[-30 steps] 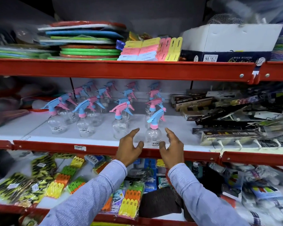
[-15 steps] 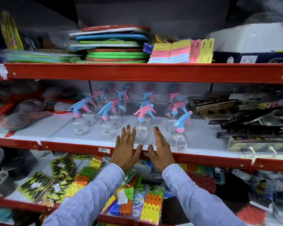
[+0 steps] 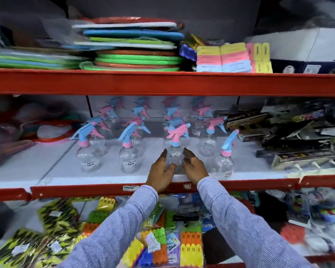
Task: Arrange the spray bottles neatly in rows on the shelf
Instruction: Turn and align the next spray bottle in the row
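Note:
Clear spray bottles with pink and blue trigger heads stand in rows on the white middle shelf [image 3: 46, 167]. The front row has bottles at the left [image 3: 88, 159], at centre left [image 3: 129, 161] and at the right [image 3: 224, 165]. Between them stands a pink-headed spray bottle [image 3: 175, 154]. My left hand [image 3: 160, 174] and my right hand [image 3: 194, 168] press against its two sides, fingers straight and pointing into the shelf. More bottles [image 3: 208, 136] line up behind, the rearmost blurred.
Dark boxed goods [image 3: 290, 144] crowd the shelf right of the bottles; bowls and strainers [image 3: 12, 136] lie to the left. A red rail [image 3: 104, 190] edges the shelf front. Coloured mats [image 3: 135, 55] are stacked above, packs of clothes pegs [image 3: 190, 248] lie below.
Both hands have moved from the rightmost front bottle leftward to the pink-headed bottle and closed in on its sides. The camera view has shifted left as well.

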Demonstrator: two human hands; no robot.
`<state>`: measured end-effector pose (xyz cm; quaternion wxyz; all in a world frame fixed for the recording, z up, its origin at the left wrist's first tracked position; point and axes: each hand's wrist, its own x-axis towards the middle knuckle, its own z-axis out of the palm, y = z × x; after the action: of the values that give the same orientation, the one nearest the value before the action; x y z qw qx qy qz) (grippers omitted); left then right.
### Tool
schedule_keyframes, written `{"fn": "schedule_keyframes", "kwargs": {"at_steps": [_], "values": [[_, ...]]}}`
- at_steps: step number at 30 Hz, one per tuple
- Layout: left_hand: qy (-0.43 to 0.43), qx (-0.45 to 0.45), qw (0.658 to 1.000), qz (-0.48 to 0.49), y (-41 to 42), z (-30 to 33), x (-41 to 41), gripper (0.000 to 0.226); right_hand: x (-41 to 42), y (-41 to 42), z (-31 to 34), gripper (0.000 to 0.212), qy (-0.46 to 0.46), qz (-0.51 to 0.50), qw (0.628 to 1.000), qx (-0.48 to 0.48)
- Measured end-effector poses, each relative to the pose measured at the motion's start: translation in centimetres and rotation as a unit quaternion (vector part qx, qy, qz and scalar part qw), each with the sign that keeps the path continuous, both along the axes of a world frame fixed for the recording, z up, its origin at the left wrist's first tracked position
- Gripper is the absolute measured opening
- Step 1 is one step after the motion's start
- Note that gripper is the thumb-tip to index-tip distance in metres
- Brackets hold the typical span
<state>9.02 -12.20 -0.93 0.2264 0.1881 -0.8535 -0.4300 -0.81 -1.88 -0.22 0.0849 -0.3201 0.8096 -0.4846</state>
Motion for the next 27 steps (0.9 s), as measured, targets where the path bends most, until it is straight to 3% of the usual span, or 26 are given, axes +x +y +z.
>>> {"fn": "schedule_keyframes", "kwargs": {"at_steps": [3, 13, 21, 24, 27], "values": [[0.005, 0.021, 1.0, -0.001, -0.5, -0.4, -0.1, 0.062, 0.1, 0.2, 0.0, 0.047, 0.001, -0.008, 1.0, 0.003], [0.029, 0.026, 0.999, 0.022, 1.1, -0.7, 2.1, 0.04, 1.6, 3.0, -0.1, 0.042, -0.01, 0.023, 0.999, -0.024], [0.006, 0.01, 0.999, 0.038, 1.4, -1.1, 3.0, 0.049, 1.9, 3.7, -0.7, 0.043, -0.012, 0.04, 0.999, -0.02], [0.016, -0.045, 0.998, 0.047, 2.3, -0.6, 4.0, 0.057, 2.2, 4.2, -1.3, 0.053, 0.038, 0.02, 0.999, -0.004], [0.024, -0.145, 0.987, 0.059, 2.4, -0.8, 5.3, 0.062, 3.2, 4.8, -1.9, 0.061, 0.151, -0.01, 0.988, 0.002]]}}
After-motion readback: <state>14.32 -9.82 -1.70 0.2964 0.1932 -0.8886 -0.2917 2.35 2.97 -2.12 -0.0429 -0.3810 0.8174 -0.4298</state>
